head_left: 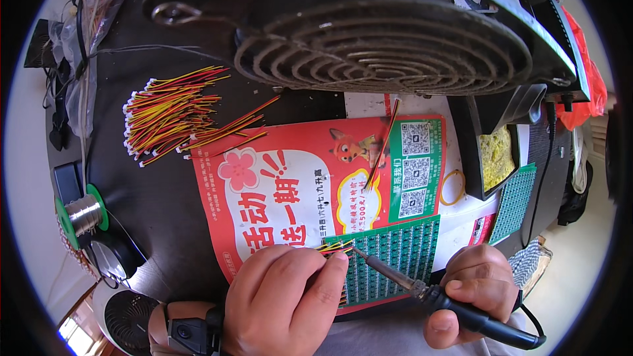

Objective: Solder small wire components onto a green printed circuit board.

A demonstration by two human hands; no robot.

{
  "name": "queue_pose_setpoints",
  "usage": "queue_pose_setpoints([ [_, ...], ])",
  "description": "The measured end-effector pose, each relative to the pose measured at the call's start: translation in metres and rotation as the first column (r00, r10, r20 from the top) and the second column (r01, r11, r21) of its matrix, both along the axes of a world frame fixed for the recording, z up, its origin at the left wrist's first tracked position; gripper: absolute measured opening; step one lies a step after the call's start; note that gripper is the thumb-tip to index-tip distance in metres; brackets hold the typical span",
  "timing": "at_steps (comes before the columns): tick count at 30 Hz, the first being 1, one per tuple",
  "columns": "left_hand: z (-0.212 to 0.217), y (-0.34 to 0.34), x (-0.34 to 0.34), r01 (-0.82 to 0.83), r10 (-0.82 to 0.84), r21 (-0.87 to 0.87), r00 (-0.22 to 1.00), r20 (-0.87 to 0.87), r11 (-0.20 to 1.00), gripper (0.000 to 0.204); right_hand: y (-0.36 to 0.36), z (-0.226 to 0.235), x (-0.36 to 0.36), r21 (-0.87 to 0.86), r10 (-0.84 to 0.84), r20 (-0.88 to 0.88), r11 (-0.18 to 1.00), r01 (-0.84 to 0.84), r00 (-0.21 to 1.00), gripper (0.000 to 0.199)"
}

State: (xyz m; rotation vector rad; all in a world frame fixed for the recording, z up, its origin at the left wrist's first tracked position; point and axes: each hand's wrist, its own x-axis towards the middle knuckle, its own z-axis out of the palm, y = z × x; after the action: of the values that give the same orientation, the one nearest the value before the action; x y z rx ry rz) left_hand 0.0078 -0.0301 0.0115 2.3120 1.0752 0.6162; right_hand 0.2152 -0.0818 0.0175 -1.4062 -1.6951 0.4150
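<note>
My right hand [480, 293] is wrapped round the black handle of a soldering iron [390, 271], whose tip points left. That tip meets the row of pads near the upper left of a green circuit board panel [395, 257]. My left hand [283, 296] is closed at the panel's left edge, thumb and forefinger pinching thin yellow, red and black wires [336, 246]. The wire ends lie beside the iron's tip; whether they touch it cannot be made out. More wires stick out below my left thumb, mostly hidden by the hand.
A large black fan with a ring grille [389, 46] hangs over the far side. Bundled wires with white connectors [171, 115] lie far left, a solder spool [86, 215] nearer. A red leaflet [264, 151] lies under the panel. Right are a yellow sponge [498, 155] and another green panel [514, 204].
</note>
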Motion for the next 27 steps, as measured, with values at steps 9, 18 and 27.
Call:
queue_pose_setpoints([
  [9, -0.003, -0.001, 0.005, -0.060, 0.060, 0.022, 0.998, 0.030, 0.998, 0.028, -0.001, -0.008, -0.002, 0.077, -0.042, -0.038, 0.996, 0.044, 0.998, 0.038],
  [18, -0.001, 0.000, 0.006, -0.063, 0.063, 0.025, 0.998, 0.022, 0.998, 0.027, -0.001, -0.009, -0.005, 0.099, -0.070, -0.052, 0.992, 0.075, 0.996, 0.037],
  [27, -0.007, -0.004, 0.008, -0.090, 0.078, 0.186, 0.995, 0.069, 0.978, 0.027, -0.002, -0.006, -0.003, 0.069, -0.082, -0.039, 0.994, 0.084, 0.996, 0.035],
])
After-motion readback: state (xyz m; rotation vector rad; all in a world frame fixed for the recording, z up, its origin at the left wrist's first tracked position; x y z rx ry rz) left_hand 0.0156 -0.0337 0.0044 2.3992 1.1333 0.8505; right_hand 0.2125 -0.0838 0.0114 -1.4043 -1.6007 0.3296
